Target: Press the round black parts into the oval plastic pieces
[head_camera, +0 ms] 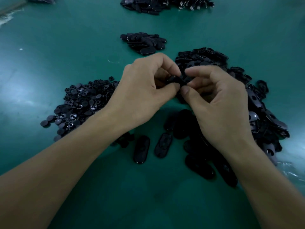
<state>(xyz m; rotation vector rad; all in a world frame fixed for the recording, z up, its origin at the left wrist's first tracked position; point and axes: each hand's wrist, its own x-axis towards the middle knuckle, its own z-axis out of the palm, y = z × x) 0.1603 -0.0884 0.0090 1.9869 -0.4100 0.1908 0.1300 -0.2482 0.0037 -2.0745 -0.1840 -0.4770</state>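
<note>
Green matting covers the worktop point(49, 63), which runs out of view on every side, so no edge of it can be seen. Near its middle the left hand point(142, 96) and the right hand point(221, 103) are brought together, thumbs and fingertips of both closed on one small black assembly point(175, 80); whether the round part is already seated in the oval cannot be told, since most of it is hidden by the fingers.

A heap of round black parts point(82, 103) is spread just left of the left wrist. A larger heap of oval plastic pieces point(257, 103) is banked behind and to the right of the right hand. Several ovals point(142, 151) lie singly or overlapping beneath the hands, toward the near side. A small pile point(145, 42) is set farther back, and a larger pile point(165, 4) lies at the far limit of the view; these may be finished pieces, though that is only a judgement.

With both supply heaps still large, much of the work is judged to remain. Open matting is left between the forearms on the near side and across the whole left of the worktop; on the right, room is crowded by ovals close against the wrist.
</note>
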